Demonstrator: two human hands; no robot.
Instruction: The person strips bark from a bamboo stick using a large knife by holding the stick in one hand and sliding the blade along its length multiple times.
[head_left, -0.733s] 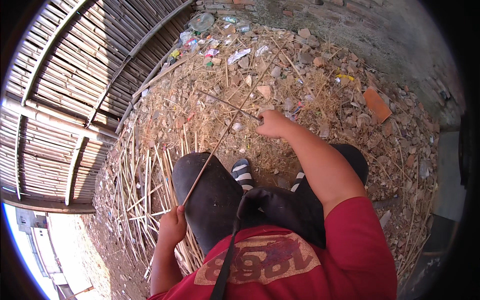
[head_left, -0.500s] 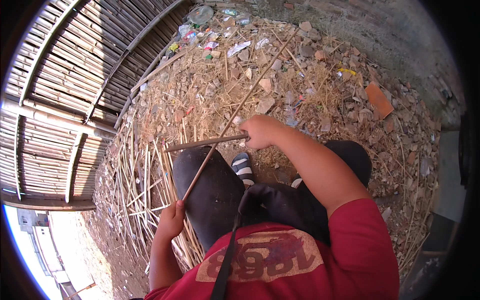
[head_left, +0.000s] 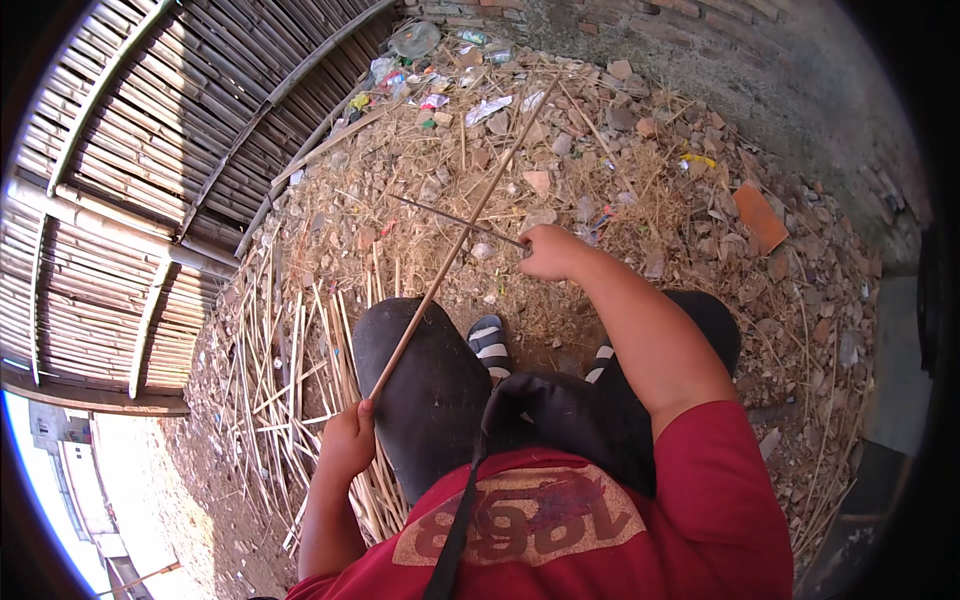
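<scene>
My left hand (head_left: 347, 440) is closed around the lower end of a long, thin bamboo stick (head_left: 432, 294), beside my left knee. The stick slants up and away to the right, over the rubble. My right hand (head_left: 553, 253), out beyond my knees, grips a long, narrow knife (head_left: 440, 212), its handle mostly hidden by the fingers. Seen almost edge-on, the blade points left and crosses the stick near its middle; whether the two touch I cannot tell. Pale split bamboo sticks (head_left: 290, 365) lie in a loose pile left of my left leg.
A slatted bamboo panel (head_left: 120, 160) stands on the left, and a brick wall (head_left: 720, 60) closes the far side. Stones, dry grass and litter cover the ground, with an orange tile piece (head_left: 760, 218) at right. My sandalled foot (head_left: 489, 345) shows between my knees.
My right hand has moved away from me and slightly right with the knife, whose blade has turned from its flat side to nearly edge-on. The stick's far end has swung left.
</scene>
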